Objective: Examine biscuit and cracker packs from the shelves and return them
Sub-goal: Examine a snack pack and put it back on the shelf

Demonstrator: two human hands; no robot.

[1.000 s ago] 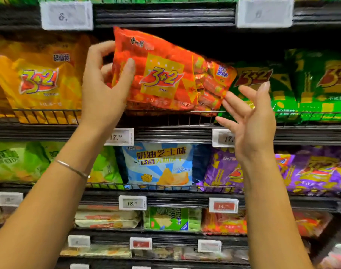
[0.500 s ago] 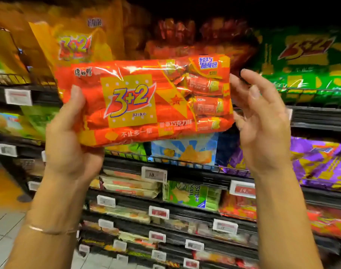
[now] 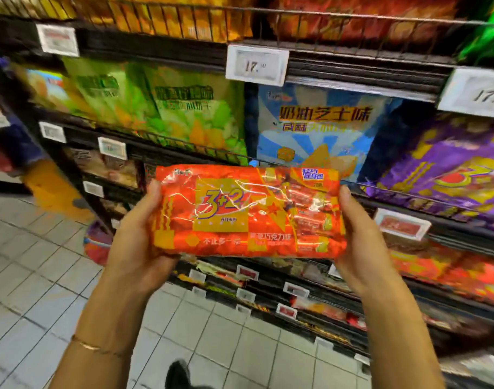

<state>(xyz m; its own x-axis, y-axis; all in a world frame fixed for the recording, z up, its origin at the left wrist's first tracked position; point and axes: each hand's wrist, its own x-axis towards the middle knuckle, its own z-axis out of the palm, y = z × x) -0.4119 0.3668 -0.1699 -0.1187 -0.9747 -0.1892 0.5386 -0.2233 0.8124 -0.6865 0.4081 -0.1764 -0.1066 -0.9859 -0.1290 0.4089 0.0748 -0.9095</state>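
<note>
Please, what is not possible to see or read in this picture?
Head view only:
- Fingers of left hand and right hand: hidden behind the orange pack.
- Pack's back: faces away.
- Right price tag: cut off by the frame edge.
- Top-shelf packs: cut off by the top edge.
- Red price label: too blurred to read.

Orange pack [image 3: 248, 211] is hiding the fingers of left hand [image 3: 133, 248] and right hand [image 3: 361, 248]; only thumbs are showing. Blur is smearing the green packs' [image 3: 184, 113] lettering. Lower price tags [image 3: 247, 272] are staying unreadable. Frame edges are cutting off shoe [image 3: 178, 373] and purple pack [image 3: 450, 169].
</note>
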